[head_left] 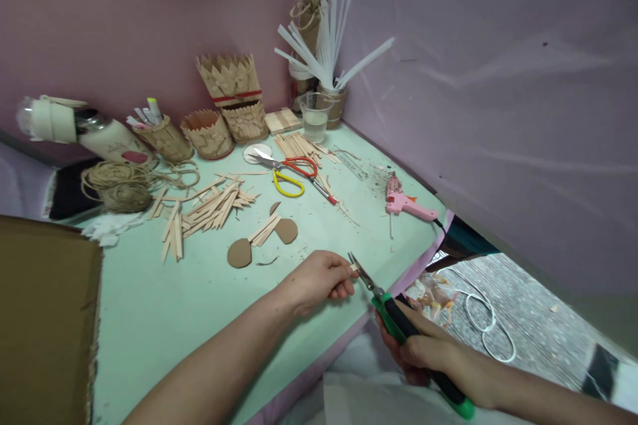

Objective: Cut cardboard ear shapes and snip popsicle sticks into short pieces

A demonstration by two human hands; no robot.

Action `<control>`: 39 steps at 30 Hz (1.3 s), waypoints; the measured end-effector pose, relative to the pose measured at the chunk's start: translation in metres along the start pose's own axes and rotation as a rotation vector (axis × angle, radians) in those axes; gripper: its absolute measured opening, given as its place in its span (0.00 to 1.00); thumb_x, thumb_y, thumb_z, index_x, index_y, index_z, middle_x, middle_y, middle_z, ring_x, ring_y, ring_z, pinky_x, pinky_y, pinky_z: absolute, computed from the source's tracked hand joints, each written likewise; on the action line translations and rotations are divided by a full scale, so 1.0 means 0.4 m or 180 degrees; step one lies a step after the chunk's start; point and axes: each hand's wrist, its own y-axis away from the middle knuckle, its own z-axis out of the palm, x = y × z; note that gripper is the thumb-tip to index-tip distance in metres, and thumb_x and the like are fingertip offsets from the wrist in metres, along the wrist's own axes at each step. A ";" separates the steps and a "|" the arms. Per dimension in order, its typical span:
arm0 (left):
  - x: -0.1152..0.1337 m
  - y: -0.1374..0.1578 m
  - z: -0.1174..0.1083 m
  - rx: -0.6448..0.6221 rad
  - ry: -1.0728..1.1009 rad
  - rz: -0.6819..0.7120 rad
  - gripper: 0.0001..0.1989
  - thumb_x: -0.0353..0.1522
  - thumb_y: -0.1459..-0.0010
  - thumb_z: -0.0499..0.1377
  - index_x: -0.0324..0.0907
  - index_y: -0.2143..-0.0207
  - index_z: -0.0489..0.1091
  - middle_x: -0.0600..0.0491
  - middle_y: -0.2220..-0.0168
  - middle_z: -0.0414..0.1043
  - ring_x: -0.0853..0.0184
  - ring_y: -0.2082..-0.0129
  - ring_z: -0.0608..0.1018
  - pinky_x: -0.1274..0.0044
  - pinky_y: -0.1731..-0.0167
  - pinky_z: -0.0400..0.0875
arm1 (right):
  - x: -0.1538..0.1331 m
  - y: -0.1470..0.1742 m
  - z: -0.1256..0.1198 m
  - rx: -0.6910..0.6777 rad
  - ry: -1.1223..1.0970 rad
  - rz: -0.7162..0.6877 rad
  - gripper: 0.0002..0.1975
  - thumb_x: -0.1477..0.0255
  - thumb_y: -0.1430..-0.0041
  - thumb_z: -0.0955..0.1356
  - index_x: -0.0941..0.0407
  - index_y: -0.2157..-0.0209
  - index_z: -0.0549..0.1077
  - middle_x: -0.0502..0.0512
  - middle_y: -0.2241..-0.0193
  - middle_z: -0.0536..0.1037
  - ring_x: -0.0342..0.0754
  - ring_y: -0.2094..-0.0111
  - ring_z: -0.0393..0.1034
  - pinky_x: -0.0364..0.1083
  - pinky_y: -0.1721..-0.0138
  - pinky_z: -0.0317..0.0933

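Note:
My left hand (331, 275) is closed in a pinch on a short piece of wooden stick (354, 267) near the table's front edge. In my right hand (428, 348) is a pair of snips (393, 319) with green and black handles. Their narrow metal blades are slightly apart, right by the stick's end; whether they touch it I cannot tell. Beyond my left hand lie two round cardboard pieces (240, 253) with a few flat sticks (264, 230) between them.
Loose sticks (219, 207) and twine (117, 186) lie on the left. Scissors (289, 166) rest mid-table. A pink glue gun (409, 206) sits at the right, its cord running over the edge. A cup of liquid (316, 121) and stick-covered holders (207, 135) stand at the back.

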 end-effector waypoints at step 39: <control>0.101 0.075 -0.287 0.2299 -0.3631 0.0080 0.14 0.31 0.52 0.57 0.42 0.60 0.72 0.49 0.62 0.75 0.61 0.63 0.74 0.75 0.70 0.62 | -0.123 -0.240 0.024 -0.0161 -0.1537 -0.1477 0.17 0.75 0.60 0.70 0.52 0.63 0.69 0.49 0.73 0.65 0.43 0.77 0.55 0.45 0.76 0.52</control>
